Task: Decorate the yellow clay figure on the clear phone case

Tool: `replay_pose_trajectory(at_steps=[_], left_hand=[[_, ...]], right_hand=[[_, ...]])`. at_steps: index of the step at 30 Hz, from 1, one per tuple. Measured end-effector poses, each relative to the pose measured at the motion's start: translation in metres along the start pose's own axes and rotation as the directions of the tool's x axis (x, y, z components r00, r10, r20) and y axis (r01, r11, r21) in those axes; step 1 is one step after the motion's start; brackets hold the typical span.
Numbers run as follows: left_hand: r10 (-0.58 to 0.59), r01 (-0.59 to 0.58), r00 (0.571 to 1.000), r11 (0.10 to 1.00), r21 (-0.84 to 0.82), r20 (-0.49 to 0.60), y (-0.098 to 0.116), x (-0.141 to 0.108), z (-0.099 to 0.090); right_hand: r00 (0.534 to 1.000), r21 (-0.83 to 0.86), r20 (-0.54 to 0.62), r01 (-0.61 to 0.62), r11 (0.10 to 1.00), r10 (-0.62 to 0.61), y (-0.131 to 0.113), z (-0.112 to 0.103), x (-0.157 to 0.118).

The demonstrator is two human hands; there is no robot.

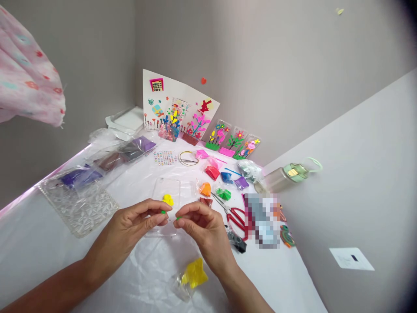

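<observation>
Between the thumb and fingers of my left hand (pixel 138 221) is a small bit of green clay (pixel 163 212). My right hand (pixel 200 224) pinches another tiny bit of green clay (pixel 177 218), mostly covered by the fingertips. Both hands hover close together over the lower part of a clear phone case (pixel 167 187) that lies flat. A yellow clay flower shape (pixel 168 199) sits on the case, just beyond my left fingertips. Nearer to me lies an opened packet of yellow clay (pixel 195 274).
Red-handled scissors (pixel 237 219) lie right of my hands, near bagged green clay (pixel 223 194) and orange clay (pixel 205 188). Decorated phone cases (pixel 235 141) lean at the back wall. A bottle (pixel 286 176) stands at right; a lattice mat (pixel 81 208) lies left.
</observation>
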State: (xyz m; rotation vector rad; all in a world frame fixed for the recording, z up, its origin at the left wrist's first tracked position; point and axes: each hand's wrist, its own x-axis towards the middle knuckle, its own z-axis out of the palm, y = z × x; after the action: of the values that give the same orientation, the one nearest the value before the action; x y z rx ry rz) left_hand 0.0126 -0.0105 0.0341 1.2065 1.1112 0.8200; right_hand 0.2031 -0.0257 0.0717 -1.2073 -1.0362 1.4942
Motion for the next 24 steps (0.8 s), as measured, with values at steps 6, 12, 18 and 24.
replay_pose_trajectory(at_steps=[6, 12, 18, 24], left_hand=[[0.042, -0.043, 0.999, 0.999, 0.012, 0.024, 0.001, 0.000, 0.002], [0.013, -0.005, 0.992, 0.998, -0.058, 0.129, -0.002, -0.003, 0.006], [-0.050, 0.077, 0.980, 0.987, -0.139, 0.191, -0.001, -0.003, 0.007], [-0.070, 0.127, 0.966, 0.966, -0.224, 0.247, -0.005, -0.003, 0.005]], right_hand=[[1.000, 0.033, -0.005, 0.001, 0.999, -0.001, 0.001, 0.001, -0.002], [0.975, -0.142, -0.014, 0.216, 0.966, -0.221, 0.007, 0.002, -0.008], [0.872, -0.441, 0.042, 0.455, 0.774, -0.488, 0.011, 0.003, -0.014], [0.774, -0.559, 0.187, 0.590, 0.583, -0.605, 0.010, 0.005, -0.016]])
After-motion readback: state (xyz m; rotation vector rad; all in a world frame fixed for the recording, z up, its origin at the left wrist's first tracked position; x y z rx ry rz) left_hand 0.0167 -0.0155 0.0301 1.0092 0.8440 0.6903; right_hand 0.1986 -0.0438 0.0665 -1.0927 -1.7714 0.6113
